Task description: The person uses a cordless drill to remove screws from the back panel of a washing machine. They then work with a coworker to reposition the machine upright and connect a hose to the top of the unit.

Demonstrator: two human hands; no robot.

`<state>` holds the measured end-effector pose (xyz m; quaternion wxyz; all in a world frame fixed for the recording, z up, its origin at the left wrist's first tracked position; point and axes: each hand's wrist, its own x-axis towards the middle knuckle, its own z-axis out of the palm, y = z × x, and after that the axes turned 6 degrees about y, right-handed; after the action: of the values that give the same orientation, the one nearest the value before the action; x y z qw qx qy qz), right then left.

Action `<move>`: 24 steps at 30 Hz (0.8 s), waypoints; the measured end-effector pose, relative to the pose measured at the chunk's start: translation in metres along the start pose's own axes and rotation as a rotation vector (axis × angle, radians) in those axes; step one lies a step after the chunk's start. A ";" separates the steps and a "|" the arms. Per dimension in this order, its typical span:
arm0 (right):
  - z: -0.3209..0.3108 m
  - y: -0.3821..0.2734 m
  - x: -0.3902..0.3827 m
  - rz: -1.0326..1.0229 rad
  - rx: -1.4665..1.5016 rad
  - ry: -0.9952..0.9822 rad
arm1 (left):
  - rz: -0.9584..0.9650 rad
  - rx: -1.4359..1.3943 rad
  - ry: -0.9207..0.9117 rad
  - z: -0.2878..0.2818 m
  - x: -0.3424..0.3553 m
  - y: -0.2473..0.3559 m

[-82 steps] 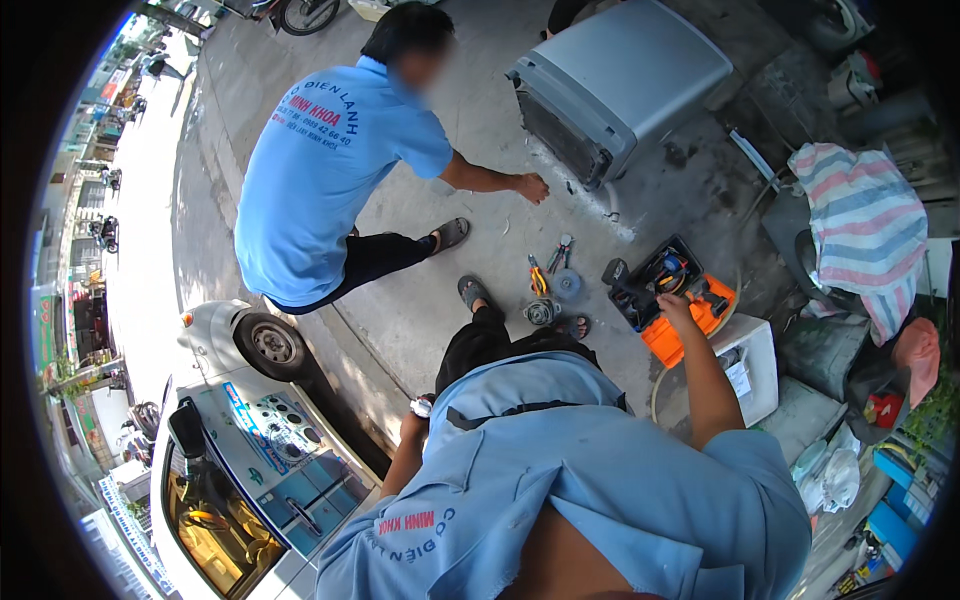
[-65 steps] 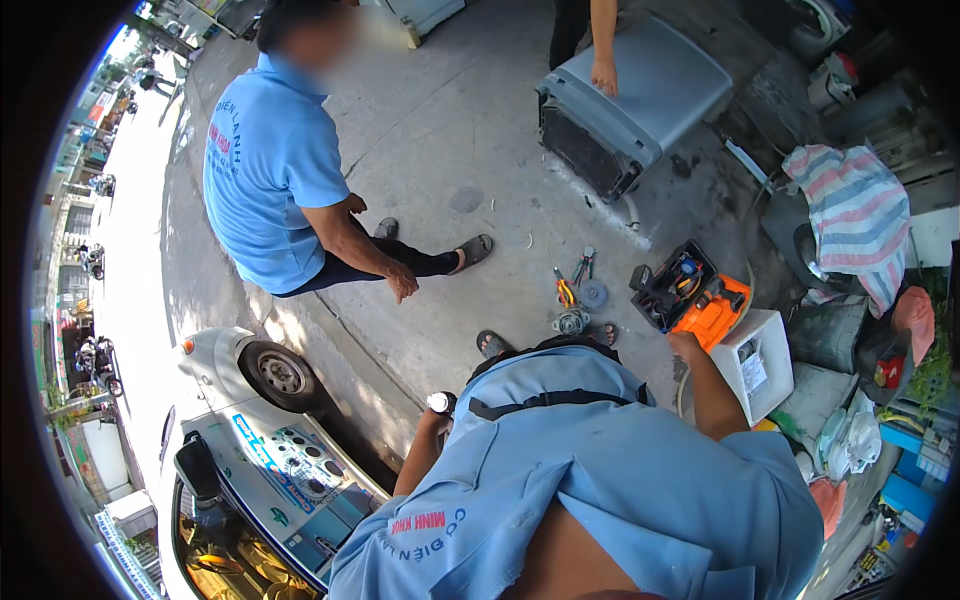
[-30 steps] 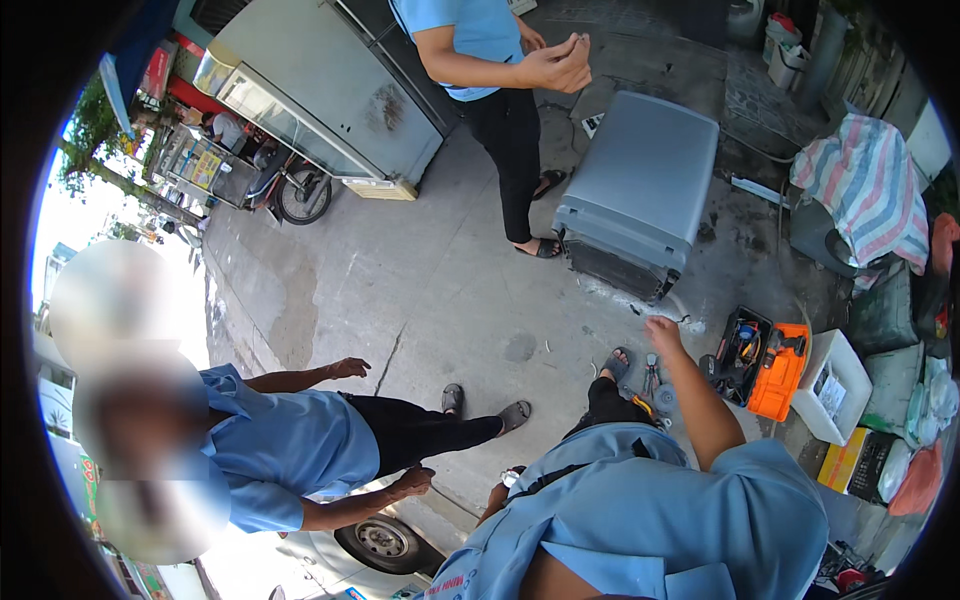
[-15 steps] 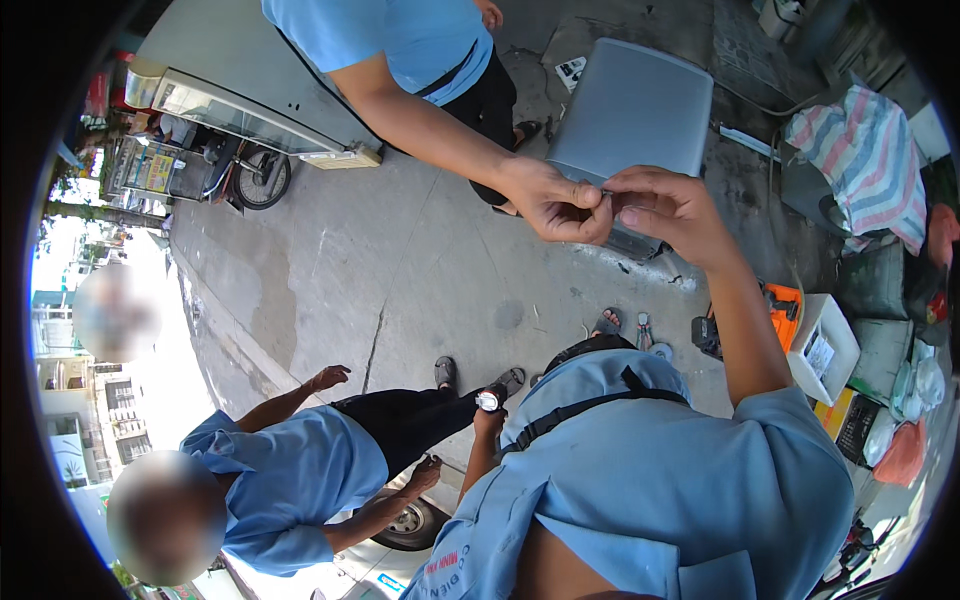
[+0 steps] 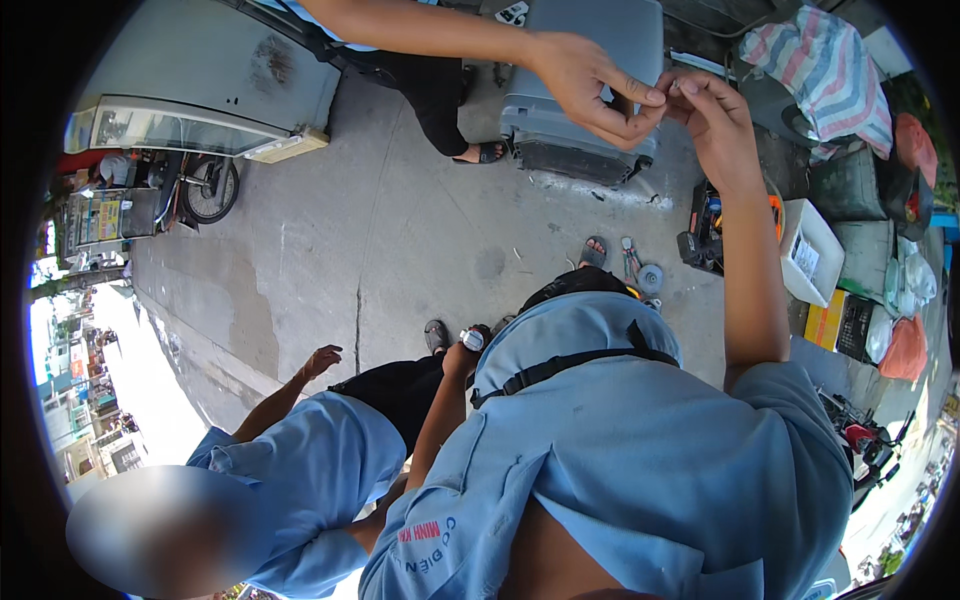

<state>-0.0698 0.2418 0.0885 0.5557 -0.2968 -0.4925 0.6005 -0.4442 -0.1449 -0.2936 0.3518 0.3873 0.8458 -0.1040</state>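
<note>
My right hand (image 5: 712, 128) is raised, its fingers pinched on a small metal piece (image 5: 676, 87), partly hidden. A co-worker's hand (image 5: 595, 92) is right against it, thumb and fingers curled toward the piece. My left hand (image 5: 457, 356) is low at my left hip, closed on a silver and black object (image 5: 474, 338) too small to name. Beneath the raised hands lies a grey appliance casing (image 5: 580, 35) with a dark open underside. By my feet are pliers (image 5: 630, 257) and a grey disc (image 5: 650, 280). A black and orange toolbox (image 5: 705, 225) is at their right.
A second co-worker (image 5: 330, 450) in blue is close on my left. A glass-fronted cabinet (image 5: 260, 90) and motorbike wheel (image 5: 210, 190) are at upper left. A white foam box (image 5: 808, 250), bags and a striped sack (image 5: 820, 70) line the right.
My right hand rose from the toolbox to meet the standing co-worker's outstretched hand and moved further up with it. My view swung from the van toward the cabinet and casing.
</note>
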 end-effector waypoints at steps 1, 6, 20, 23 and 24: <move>-0.016 0.006 -0.001 -0.017 0.021 0.112 | 0.036 0.019 0.009 0.002 0.008 -0.004; -0.075 0.086 -0.053 0.123 -0.044 0.495 | 0.157 -0.102 0.084 0.008 0.038 -0.007; -0.172 0.308 -0.323 0.757 -0.581 0.385 | 0.396 -0.281 0.058 0.027 0.007 0.050; -0.233 0.309 -0.355 0.759 -0.942 0.359 | 0.440 -0.336 -0.059 0.059 0.026 0.028; -0.255 0.306 -0.367 0.782 -0.985 0.398 | 0.455 -0.392 -0.064 0.055 0.019 0.032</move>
<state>0.1212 -0.0126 -0.3502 0.1764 -0.7786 -0.4535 0.3962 -0.4010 -0.1365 -0.3435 0.4605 0.4882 0.7297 0.1305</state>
